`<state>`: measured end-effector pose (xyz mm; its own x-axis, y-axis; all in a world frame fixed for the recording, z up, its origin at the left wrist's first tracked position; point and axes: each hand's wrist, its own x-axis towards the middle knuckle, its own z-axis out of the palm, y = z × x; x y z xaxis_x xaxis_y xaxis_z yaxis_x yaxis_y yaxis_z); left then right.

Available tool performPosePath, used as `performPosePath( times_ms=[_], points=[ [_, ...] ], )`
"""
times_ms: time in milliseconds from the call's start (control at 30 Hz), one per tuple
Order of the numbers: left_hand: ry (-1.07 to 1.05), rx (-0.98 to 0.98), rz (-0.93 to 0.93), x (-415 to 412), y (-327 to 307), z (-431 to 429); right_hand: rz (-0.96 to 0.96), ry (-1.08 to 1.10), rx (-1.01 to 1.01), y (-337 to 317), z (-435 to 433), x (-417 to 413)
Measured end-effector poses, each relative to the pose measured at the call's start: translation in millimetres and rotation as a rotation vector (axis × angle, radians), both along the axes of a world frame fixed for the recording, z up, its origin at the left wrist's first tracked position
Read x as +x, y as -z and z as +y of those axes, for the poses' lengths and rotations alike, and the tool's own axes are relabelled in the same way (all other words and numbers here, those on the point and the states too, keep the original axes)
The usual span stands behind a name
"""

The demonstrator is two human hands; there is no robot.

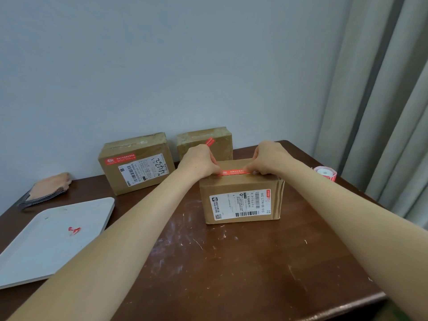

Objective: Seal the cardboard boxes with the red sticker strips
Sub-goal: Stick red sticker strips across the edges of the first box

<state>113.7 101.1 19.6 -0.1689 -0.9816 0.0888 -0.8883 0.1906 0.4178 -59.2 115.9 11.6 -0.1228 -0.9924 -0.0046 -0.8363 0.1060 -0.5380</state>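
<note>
A cardboard box (pixel 240 202) with a white shipping label stands in the middle of the brown table. A red sticker strip (pixel 232 172) lies along its top front edge. My left hand (pixel 199 161) pinches the strip's left end and my right hand (pixel 269 158) pinches its right end, both resting on the box top. Two more boxes stand at the back by the wall: a left box (pixel 136 163) with a red strip on its front, and a rear box (pixel 205 142) with a red strip on its top.
A roll of red stickers (pixel 325 173) sits at the table's right edge. A white tray (pixel 53 239) with a red scrap lies at front left. A folded cloth (pixel 46 188) rests at far left. Curtains hang on the right.
</note>
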Motion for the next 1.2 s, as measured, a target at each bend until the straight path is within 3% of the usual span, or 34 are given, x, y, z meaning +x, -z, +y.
performPosePath(
  times_ms=[200, 333, 467, 533, 700, 867, 1200],
  points=[
    [0.047, -0.11, 0.036, 13.1, 7.7, 7.0, 0.039, 0.007, -0.09, 1.8, 4.5, -4.1],
    [0.25, -0.29, -0.083, 18.7, 25.2, 21.4, 0.154, -0.116, -0.286, 6.2, 24.0, -5.6],
    [0.27, -0.256, -0.281, 15.4, 38.6, 37.3, 0.374, -0.277, -0.277, 21.6, 40.3, 1.0],
    [0.239, -0.218, -0.272, 14.4, 40.6, 38.7, 0.43, -0.268, -0.288, 24.9, 42.7, 1.6],
    [0.222, -0.207, -0.208, 17.4, 38.5, 42.4, 0.423, -0.19, -0.293, 22.9, 45.4, -4.3],
    [0.28, -0.372, -0.244, 19.3, 43.4, 46.0, 0.416, -0.27, -0.34, 24.0, 49.6, -5.4],
    [0.244, -0.348, -0.175, 28.1, 41.8, 44.2, 0.369, -0.184, -0.383, 20.7, 49.1, -10.3]
  ],
)
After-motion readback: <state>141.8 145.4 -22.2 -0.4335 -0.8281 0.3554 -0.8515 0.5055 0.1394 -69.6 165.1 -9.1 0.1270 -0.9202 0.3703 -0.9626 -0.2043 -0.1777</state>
